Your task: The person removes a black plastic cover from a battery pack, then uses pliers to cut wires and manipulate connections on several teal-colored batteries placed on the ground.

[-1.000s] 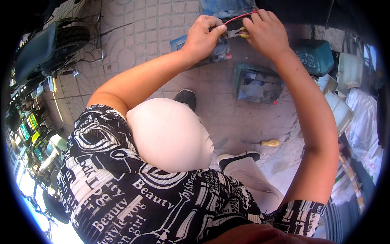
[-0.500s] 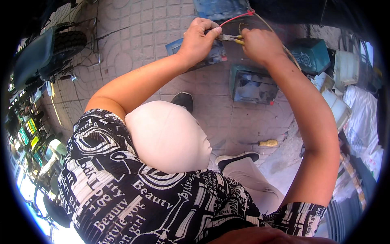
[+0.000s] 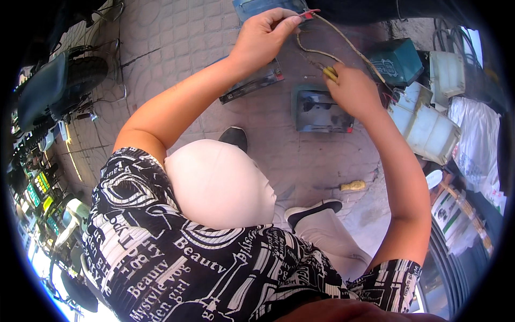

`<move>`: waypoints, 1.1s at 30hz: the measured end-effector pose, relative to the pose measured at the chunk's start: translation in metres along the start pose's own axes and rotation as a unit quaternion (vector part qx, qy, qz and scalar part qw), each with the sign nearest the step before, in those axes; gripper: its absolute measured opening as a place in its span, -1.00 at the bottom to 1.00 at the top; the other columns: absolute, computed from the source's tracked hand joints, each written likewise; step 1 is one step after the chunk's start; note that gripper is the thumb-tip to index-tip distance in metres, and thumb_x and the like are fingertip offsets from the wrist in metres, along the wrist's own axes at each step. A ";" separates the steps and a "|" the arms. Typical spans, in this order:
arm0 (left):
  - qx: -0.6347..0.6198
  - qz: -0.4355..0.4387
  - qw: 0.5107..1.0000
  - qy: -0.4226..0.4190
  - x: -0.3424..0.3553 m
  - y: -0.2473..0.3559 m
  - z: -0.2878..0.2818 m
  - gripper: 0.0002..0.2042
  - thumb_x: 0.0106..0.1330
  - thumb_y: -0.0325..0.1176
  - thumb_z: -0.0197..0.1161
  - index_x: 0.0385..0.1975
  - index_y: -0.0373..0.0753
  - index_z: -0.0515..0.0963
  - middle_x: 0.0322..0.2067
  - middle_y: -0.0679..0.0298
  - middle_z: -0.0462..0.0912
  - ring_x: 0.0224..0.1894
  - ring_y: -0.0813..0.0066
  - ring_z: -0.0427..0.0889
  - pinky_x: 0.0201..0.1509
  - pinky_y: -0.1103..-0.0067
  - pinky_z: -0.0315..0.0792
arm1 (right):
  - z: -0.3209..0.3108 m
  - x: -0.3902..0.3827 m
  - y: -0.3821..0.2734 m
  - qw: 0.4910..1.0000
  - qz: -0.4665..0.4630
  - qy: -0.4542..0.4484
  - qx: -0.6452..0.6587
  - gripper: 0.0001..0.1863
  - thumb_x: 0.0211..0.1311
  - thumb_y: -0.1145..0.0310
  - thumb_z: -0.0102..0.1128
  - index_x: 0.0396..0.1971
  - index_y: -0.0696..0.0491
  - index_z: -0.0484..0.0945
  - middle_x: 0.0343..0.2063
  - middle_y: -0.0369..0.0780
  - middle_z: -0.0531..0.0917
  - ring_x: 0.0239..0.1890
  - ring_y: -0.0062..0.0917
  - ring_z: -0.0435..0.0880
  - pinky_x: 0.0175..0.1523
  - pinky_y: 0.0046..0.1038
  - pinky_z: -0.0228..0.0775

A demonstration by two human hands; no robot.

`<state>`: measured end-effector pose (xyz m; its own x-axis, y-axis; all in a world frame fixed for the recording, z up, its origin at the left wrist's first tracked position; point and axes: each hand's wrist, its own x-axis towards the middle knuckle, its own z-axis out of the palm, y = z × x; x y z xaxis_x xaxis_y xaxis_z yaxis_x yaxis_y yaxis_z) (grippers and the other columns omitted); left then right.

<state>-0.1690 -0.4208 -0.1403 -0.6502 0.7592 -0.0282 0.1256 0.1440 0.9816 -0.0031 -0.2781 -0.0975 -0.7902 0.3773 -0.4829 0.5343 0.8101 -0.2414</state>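
At the top, my left hand (image 3: 264, 36) is closed, with thumb and finger pinched at the end of a red wire (image 3: 309, 13). A tan cable (image 3: 351, 44) runs from near those fingertips down toward the right, and a thinner loop of it hangs toward my other hand. My right hand (image 3: 354, 92) is wrapped round yellow-handled pliers (image 3: 331, 74). The pliers' jaws point up and left, apart from the left hand; whether they grip anything is too blurred to tell. Below the right hand stands a dark battery-like box (image 3: 324, 111).
Another box (image 3: 251, 83) lies under my left forearm, a blue one (image 3: 263, 7) beyond it. A green box (image 3: 396, 61) and white plastic cases (image 3: 424, 123) stand at right. A yellow-handled screwdriver (image 3: 352, 185) lies on the paving near my shoe (image 3: 313, 212). A tyre (image 3: 88, 67) is at left.
My right hand has drawn the pliers away from the left hand, down and to the right. My left hand has shifted slightly up, and the red wire near it no longer stretches out long.
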 end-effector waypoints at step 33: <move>-0.109 -0.021 0.987 -0.115 0.017 0.028 0.021 -0.66 0.45 -0.15 -0.01 -0.34 -0.29 0.60 -0.24 0.27 0.68 -0.30 0.51 0.61 -0.21 0.55 0.46 | -0.029 -0.040 0.056 0.985 0.084 0.152 -0.022 -0.72 0.28 0.22 0.06 -0.16 0.12 0.45 -0.26 -0.01 0.64 -0.11 -0.08 0.63 -0.11 -0.09 0.46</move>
<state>-0.1603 -0.3905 -0.1172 -0.4609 0.8832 -0.0875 -0.0788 0.0575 0.9952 0.0495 -0.2352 -0.0675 -0.7490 0.6184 -0.2378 0.6564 0.7412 -0.1402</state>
